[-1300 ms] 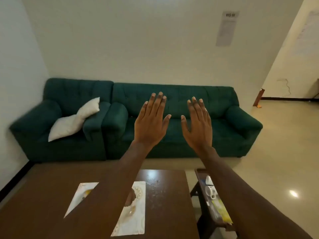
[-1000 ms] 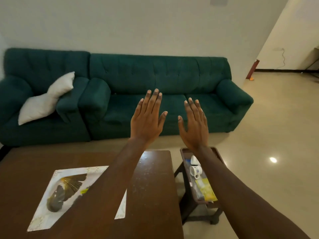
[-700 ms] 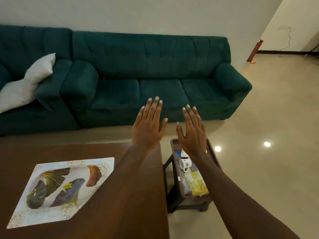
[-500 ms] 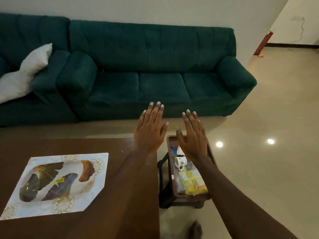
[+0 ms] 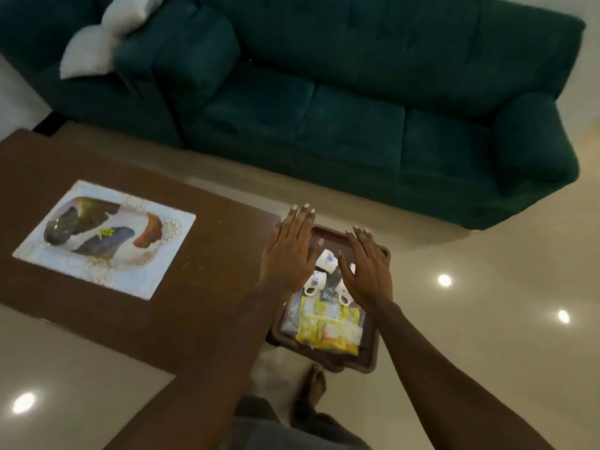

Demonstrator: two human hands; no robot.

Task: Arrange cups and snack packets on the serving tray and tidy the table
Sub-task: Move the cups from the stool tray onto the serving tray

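Both hands hovered flat above the tray, fingers straight and holding nothing: the left hand (image 5: 287, 251) over the edge nearest the table, the right hand (image 5: 368, 269) over its far half. The dark brown tray (image 5: 371, 349) stood just beside the end of the table (image 5: 211, 271). In it lay small white cups (image 5: 327, 259) printed with a blue flower and, nearer the person, yellow snack packets (image 5: 324, 329) lying flat.
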